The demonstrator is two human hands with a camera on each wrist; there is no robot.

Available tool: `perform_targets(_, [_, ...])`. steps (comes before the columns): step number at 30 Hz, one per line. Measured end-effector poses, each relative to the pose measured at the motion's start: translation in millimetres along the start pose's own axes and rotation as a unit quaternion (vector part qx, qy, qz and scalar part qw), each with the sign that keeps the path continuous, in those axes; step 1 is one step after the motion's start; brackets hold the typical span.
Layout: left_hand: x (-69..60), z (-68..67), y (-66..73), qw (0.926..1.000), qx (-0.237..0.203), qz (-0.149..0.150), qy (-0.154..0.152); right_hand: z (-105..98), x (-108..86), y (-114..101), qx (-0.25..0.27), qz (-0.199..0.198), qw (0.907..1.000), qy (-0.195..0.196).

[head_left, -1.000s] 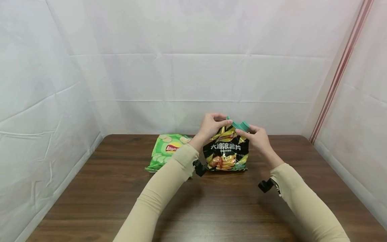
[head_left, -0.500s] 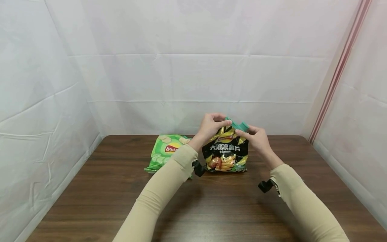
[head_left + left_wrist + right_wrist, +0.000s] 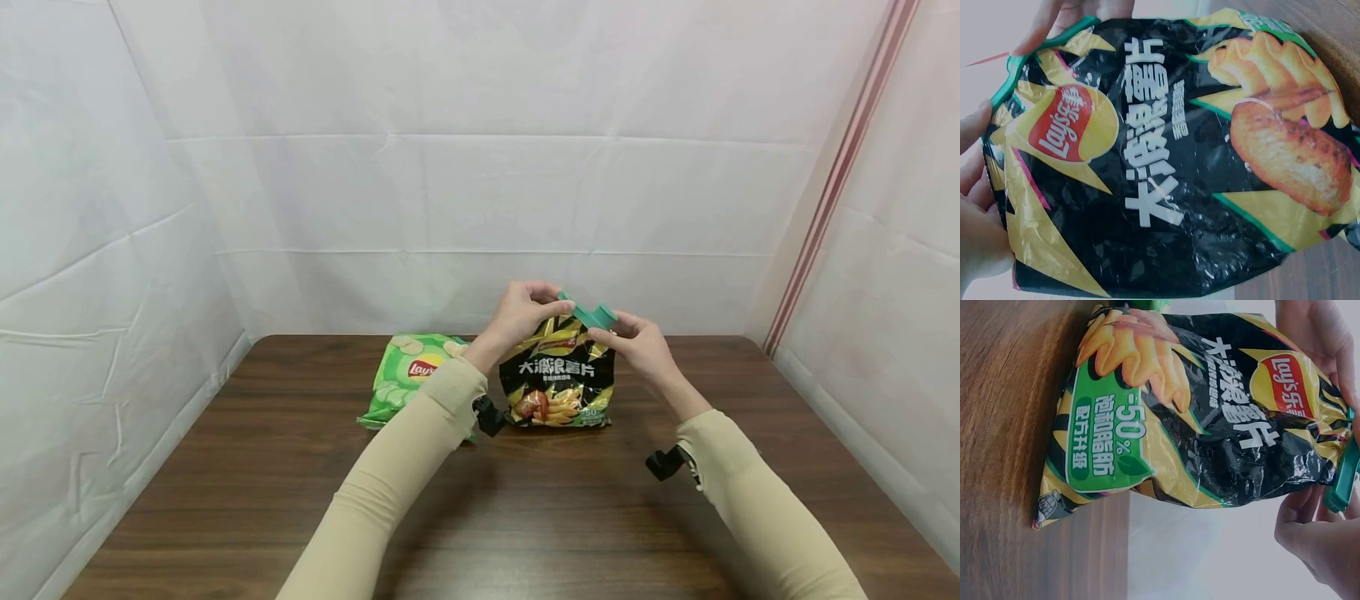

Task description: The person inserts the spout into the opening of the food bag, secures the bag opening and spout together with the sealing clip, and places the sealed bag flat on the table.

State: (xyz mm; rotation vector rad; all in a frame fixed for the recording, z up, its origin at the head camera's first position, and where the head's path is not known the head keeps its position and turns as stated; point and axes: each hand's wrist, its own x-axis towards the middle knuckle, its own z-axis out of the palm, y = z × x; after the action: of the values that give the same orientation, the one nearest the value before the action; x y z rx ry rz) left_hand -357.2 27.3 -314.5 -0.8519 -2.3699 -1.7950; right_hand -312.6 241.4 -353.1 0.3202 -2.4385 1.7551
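Observation:
A black and yellow chip bag (image 3: 557,375) stands upright on the table, its top edge inside a green clip (image 3: 588,313). My left hand (image 3: 522,317) pinches the bag's top left corner and the clip's left end between thumb and fingers. At the clip's right end, my right hand (image 3: 637,346) holds on with thumb in front and fingers behind. In the right wrist view the clip (image 3: 1342,475) lies across the narrowed bag top. The left wrist view shows the bag's printed front (image 3: 1166,137) and the clip (image 3: 1041,53) along its top.
A green chip bag (image 3: 405,375) lies on the brown wooden table (image 3: 540,517), left of the black bag and partly behind my left forearm. White sheeting (image 3: 480,192) rises behind the table and along both sides.
The right thumb has shifted slightly to the right along the bag's top. The black bag and the left hand look nearly unchanged, and both hands keep their hold.

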Motion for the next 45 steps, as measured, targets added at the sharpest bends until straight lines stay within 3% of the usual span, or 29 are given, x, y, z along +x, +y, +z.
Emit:
perform_targets(4, [-3.7,0.8,0.4,0.9999,0.009,0.009,0.009,1,0.0,0,-0.014,-0.006,0.9998,0.008])
perform_targets(10, [-10.3,5.8,0.3,0.9943,0.056,0.050,0.076,3,0.1,-4,-0.023,0.003,0.9995,0.022])
perform_targets(13, [-11.3,6.8,0.8,0.9927,0.058,0.056,0.090,4,0.1,-4,-0.029,0.009,0.9992,0.026])
perform_targets(30, [-11.1,1.6,3.9,0.9968,0.060,0.022,0.047,3,2.2,-9,-0.030,0.010,0.9993,0.018])
perform_targets(37, [-7.9,2.7,2.2,0.9963,0.068,0.013,0.050,3,4.8,-5,-0.016,0.001,0.9997,0.019])
perform_targets(45, [-10.3,-2.6,-2.5,0.9940,0.092,0.023,0.055,3,5.9,-3,-0.014,0.016,0.9997,0.010])
